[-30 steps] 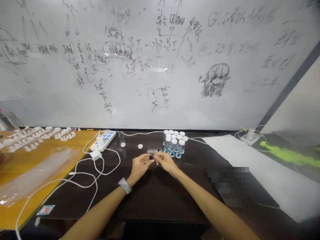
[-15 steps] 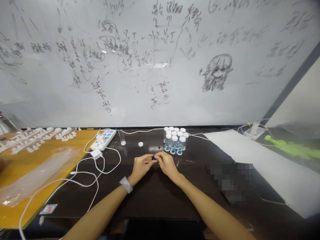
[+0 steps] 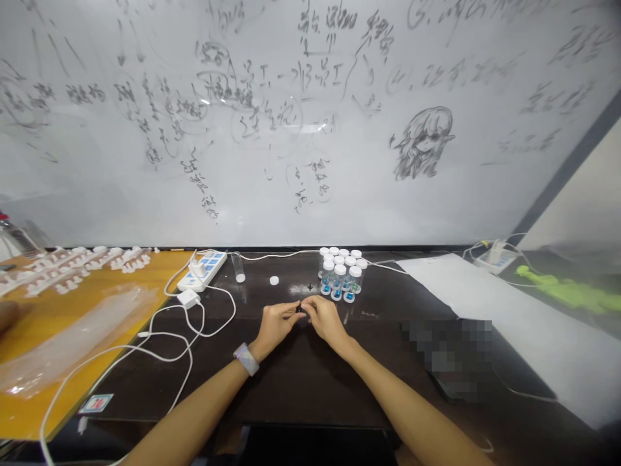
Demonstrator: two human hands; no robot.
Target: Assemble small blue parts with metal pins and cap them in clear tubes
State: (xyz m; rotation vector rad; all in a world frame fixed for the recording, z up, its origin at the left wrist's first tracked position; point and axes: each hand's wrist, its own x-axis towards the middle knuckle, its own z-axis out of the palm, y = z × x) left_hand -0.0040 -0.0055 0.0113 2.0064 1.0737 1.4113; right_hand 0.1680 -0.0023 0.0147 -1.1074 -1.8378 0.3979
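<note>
Fingertips of my left hand [image 3: 277, 322] and my right hand [image 3: 322, 316] meet over the dark table, both pinching a small black piece [image 3: 299, 309]. My fingers cover most of it, so its kind cannot be made out. Just beyond lies another small black piece [image 3: 310, 287]. A loose white cap [image 3: 274, 280] rests on the table to the left of that. Further left, a clear tube [image 3: 237, 267] stands with a white end at the bottom. Right of my hands is a cluster of clear bottles [image 3: 338, 285] with white caps and blue or green bits inside.
A power strip [image 3: 202, 270] with white cables [image 3: 189, 349] lies at left. Beyond it, a yellow surface [image 3: 160, 272] bears white plastic parts [image 3: 68, 265] and a clear bag [image 3: 63, 343]. A white sheet [image 3: 485, 304], a blurred dark object [image 3: 451, 356] and a green object [image 3: 557, 291] are at right.
The two hands keep their pinch on the black piece, with barely any finger movement. The whole view has shifted slightly.
</note>
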